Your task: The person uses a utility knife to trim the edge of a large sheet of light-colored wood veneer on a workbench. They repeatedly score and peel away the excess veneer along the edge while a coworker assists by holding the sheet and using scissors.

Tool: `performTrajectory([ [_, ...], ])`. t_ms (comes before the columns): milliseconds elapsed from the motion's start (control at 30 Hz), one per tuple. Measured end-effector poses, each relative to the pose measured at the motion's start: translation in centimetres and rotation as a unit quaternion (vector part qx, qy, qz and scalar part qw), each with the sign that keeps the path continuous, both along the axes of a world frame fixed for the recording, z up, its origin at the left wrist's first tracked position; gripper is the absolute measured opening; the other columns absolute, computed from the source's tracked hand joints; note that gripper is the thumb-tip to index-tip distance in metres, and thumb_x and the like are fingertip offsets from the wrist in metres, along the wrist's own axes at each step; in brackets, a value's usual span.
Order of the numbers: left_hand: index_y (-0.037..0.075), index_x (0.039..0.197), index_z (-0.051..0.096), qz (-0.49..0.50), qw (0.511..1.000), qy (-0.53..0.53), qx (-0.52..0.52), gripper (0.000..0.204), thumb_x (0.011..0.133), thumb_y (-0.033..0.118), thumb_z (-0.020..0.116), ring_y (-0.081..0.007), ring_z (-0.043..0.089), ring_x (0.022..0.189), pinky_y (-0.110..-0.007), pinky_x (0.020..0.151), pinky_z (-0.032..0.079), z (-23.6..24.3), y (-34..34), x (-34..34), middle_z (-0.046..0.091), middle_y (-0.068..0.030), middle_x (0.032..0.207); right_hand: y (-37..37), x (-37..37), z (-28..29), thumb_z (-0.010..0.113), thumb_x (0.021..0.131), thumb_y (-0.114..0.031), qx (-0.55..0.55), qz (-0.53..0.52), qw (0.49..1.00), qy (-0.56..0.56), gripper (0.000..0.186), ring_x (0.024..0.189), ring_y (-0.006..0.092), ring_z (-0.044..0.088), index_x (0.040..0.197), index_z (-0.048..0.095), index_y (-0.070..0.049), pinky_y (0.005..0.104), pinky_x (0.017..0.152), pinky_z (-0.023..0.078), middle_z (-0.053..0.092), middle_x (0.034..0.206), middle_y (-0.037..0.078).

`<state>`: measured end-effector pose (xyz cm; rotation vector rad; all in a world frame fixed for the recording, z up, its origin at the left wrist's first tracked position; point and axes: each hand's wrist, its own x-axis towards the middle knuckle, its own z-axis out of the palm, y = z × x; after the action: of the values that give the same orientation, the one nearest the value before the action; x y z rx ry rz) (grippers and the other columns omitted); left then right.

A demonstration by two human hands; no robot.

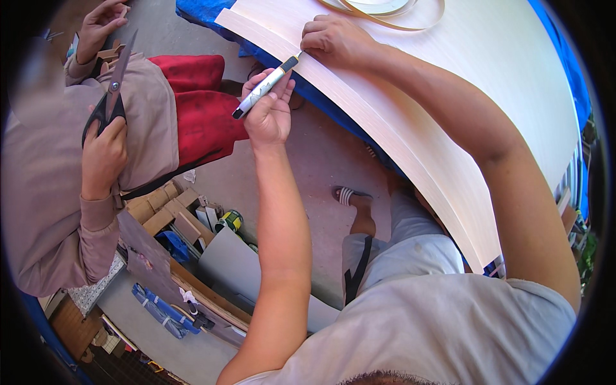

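My left hand (269,115) holds a slim white and black pen-shaped tool (264,90) with a thin tip. It lies across the palm and fingers, with the tip pointing up and right toward the panel edge. Just beyond that tip, my right hand (330,40) rests at the edge of a pale wood-grain panel (487,96), fingers curled together. Whatever those fingers pinch is hidden. Behind the right hand, a coil of thin tan strip (410,29) lies on the panel.
Blue sheeting (208,9) shows under the panel. At left, a co-worker in red shorts (202,109) holds black-handled scissors (115,83), blades up. Lower left are wood offcuts (163,215), a green and yellow can (231,220) and a blue plastic-wrapped bundle (163,311).
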<state>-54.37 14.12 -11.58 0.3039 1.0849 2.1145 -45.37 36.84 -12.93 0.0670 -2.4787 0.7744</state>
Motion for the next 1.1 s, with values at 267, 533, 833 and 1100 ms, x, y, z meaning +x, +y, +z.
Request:
performTrajectory([
  [267,0.006,0.125,0.055,0.001,1.000,0.000,-0.010,0.046,0.081,-0.008,0.050,-0.0470,0.059,0.130,-0.058,0.110,0.046,-0.4,-0.2,1.9,0.062,-0.0169,0.133,0.1,2.0,-0.2,0.075,0.086,-0.010,-0.005,0.019,1.000,-0.019,0.007,0.095,0.0260,0.064,0.090,0.070,-0.008,0.0386,0.084,0.052,0.066,0.092,0.004],
  [533,0.005,0.123,0.056,0.001,1.000,-0.014,-0.014,0.046,0.080,-0.010,0.051,-0.0410,0.063,0.125,-0.054,0.107,0.049,-0.1,0.1,3.1,0.061,-0.0158,0.131,0.1,3.2,-0.1,0.073,0.086,-0.013,-0.007,0.003,1.000,-0.013,0.005,0.094,0.0255,0.063,0.085,0.070,-0.009,0.0394,0.084,0.053,0.066,0.089,0.003],
  [833,0.004,0.122,0.055,-0.006,1.000,-0.013,-0.015,0.045,0.080,-0.009,0.050,-0.0386,0.063,0.125,-0.053,0.107,0.050,0.3,-1.1,7.6,0.061,-0.0155,0.130,-1.4,8.2,0.2,0.073,0.087,-0.013,-0.001,0.001,1.000,-0.027,0.005,0.095,0.0267,0.063,0.088,0.070,-0.009,0.0399,0.088,0.052,0.066,0.091,0.004],
  [1100,0.004,0.122,0.055,-0.017,1.000,-0.009,-0.010,0.045,0.080,-0.009,0.049,-0.0380,0.063,0.124,-0.052,0.106,0.050,0.4,-2.9,14.0,0.061,-0.0162,0.129,-3.8,14.9,0.4,0.073,0.087,-0.013,0.002,-0.021,1.000,-0.012,0.005,0.097,0.0267,0.064,0.089,0.070,-0.009,0.0393,0.090,0.052,0.066,0.092,0.004],
])
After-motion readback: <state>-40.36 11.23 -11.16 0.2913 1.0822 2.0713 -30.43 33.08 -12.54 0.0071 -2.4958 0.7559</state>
